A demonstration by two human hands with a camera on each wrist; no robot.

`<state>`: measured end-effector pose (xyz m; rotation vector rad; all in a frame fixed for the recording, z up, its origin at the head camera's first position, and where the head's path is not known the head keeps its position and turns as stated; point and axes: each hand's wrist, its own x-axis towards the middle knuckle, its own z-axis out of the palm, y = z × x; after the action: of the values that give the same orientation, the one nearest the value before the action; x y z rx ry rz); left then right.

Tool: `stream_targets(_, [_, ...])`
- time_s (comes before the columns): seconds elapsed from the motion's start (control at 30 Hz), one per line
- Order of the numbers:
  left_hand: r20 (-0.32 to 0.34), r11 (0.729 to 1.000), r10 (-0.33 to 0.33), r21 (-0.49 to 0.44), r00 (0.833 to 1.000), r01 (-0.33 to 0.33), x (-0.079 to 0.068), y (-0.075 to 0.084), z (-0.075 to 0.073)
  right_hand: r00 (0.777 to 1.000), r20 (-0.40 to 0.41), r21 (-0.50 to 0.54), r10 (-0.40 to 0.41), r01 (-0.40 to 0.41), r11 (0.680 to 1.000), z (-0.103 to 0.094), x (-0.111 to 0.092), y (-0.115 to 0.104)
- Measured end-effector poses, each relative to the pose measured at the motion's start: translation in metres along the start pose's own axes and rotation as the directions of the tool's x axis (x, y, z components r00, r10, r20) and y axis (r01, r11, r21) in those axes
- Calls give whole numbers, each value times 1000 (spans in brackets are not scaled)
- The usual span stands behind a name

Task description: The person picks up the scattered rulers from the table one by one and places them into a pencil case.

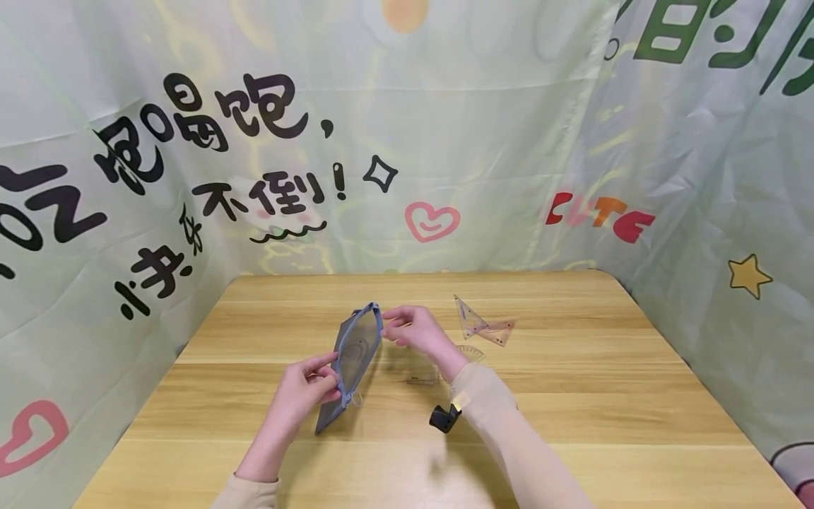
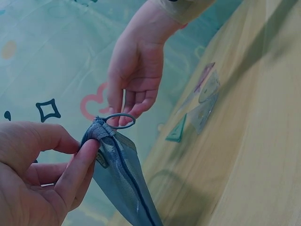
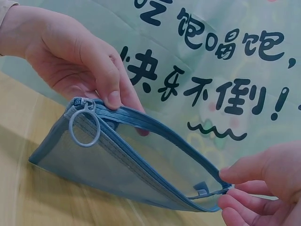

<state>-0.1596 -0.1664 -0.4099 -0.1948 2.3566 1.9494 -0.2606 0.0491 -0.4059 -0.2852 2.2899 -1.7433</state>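
A blue-grey mesh zipper pouch (image 1: pixel 358 353) stands tilted above the wooden table, its zip undone and its mouth spread wide. My left hand (image 1: pixel 308 385) pinches the near edge of the mouth between thumb and fingers. Close to that grip hangs the round ring pull (image 3: pixel 84 128) of the zip. At the far corner of the mouth, my right hand (image 3: pixel 263 181) holds the edge between thumb and fingertips. Inside the pouch a small tag (image 3: pixel 201 189) shows; I see no other contents.
Right of the pouch lie a clear set square (image 1: pixel 469 318), an orange-tinted set square (image 1: pixel 499 331) and a clear protractor (image 1: pixel 472 351), partly behind my right wrist. A small black device (image 1: pixel 444 418) is by the right cuff. Printed cloth walls surround the wooden table (image 1: pixel 572 396).
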Motion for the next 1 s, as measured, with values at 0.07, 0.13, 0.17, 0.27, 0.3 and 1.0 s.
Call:
stream_targets(0.07, [0, 1000, 1, 1, 1000, -1, 0, 0, 0, 1000, -7, -8, 0, 0, 1000, -1, -1, -1])
stream_targets(0.13, [2, 1000, 0, 0, 1000, 0, 0, 0, 0, 1000, -8, -12, 3, -3, 1000, -3, -2, -2])
stream_targets(0.17, [2, 1000, -1, -2, 1000, 1, 0, 0, 0, 1000, -9, -12, 5, -5, 1000, -4, -3, -2])
stream_targets(0.27, [5, 1000, -4, -5, 1000, 4, 0, 1, 1, 1000, -9, -11, 9, -9, 1000, -7, -4, -2])
stream_targets(0.3, [5, 1000, -5, -5, 1000, 5, -1, 1, 1, 1000, -10, -11, 7, -8, 1000, -7, -4, -2])
stream_targets(1.0, [-7, 1000, 3, 18, 1000, -3, -1, 1, 3, 997, -75, -78, 1, -7, 997, -31, -6, 13])
